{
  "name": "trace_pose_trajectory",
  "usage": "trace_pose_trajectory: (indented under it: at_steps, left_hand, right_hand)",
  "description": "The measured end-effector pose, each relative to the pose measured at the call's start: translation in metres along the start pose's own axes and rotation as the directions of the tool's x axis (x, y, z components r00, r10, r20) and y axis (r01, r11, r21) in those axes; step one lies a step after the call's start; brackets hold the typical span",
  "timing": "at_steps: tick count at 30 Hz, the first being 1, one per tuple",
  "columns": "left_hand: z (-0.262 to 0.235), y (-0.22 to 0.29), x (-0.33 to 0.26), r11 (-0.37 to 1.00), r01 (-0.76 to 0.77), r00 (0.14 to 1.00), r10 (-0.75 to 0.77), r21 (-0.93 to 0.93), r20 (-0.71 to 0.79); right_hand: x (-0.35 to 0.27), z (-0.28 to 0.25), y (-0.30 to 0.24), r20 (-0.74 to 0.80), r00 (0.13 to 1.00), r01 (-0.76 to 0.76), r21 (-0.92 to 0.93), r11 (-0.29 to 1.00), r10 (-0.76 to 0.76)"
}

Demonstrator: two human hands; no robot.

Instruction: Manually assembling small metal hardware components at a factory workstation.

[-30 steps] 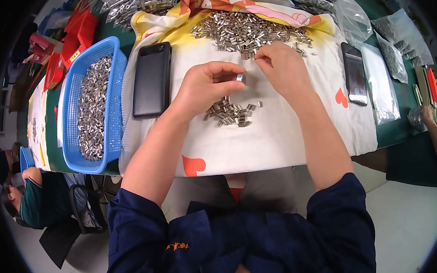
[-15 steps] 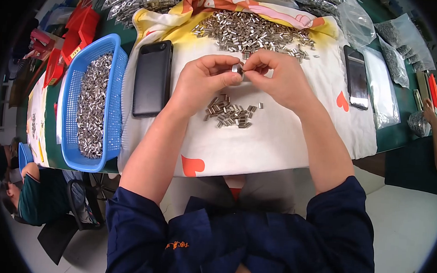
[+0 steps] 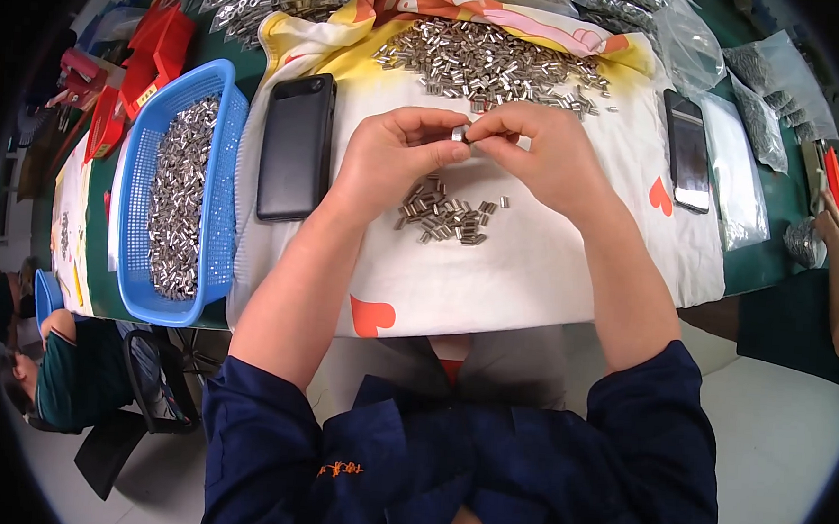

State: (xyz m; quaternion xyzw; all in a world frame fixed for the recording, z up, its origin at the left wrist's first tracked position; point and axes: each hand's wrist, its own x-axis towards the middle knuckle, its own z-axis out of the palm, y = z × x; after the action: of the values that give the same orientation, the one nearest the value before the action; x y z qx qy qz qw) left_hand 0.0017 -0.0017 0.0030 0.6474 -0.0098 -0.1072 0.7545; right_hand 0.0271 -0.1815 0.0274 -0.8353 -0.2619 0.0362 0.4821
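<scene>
Thumb and forefinger of my left hand (image 3: 397, 156) pinch a small shiny metal tube (image 3: 458, 133). Against its right side, the fingertips of my right hand (image 3: 539, 154) are pressed together; whether they grip the tube itself or a smaller part is hidden. Just below the hands, a small heap of similar metal tubes (image 3: 452, 221) lies on the white cloth (image 3: 523, 277). Beyond my fingers spreads a much bigger pile of metal tubes (image 3: 492, 62), reaching the cloth's bunched, patterned far edge.
A blue basket (image 3: 222, 185) of metal tubes stands on the left, beside a black rectangular device (image 3: 296, 146). To the right lies a phone (image 3: 686, 153) near clear plastic bags (image 3: 735, 174). Red bins (image 3: 150, 63) sit far left. People work at both sides.
The tube has turned slightly between my fingers, and its bright side shows differently. Both hands stay in nearly the same place.
</scene>
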Motion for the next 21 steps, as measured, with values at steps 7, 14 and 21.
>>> trace_pose_trajectory:
  at_steps: [7,14,21]
  left_hand:
    - [0.006,0.003,-0.006,0.988,0.043,0.995,-0.056,0.148,0.079]
    - [0.007,0.002,-0.003,0.983,0.006,0.994,-0.026,0.183,0.106]
    - [0.0,0.0,0.001,0.999,0.013,1.0,-0.012,-0.037,0.026]
  right_hand:
    - [0.007,-0.021,0.006,-0.207,0.949,-0.278,-0.19,0.942,0.238]
    - [0.008,0.002,0.032,-0.187,0.982,-0.122,-0.573,0.811,0.016]
    - [0.005,-0.004,0.001,-0.124,0.985,-0.126,-0.066,0.99,0.118]
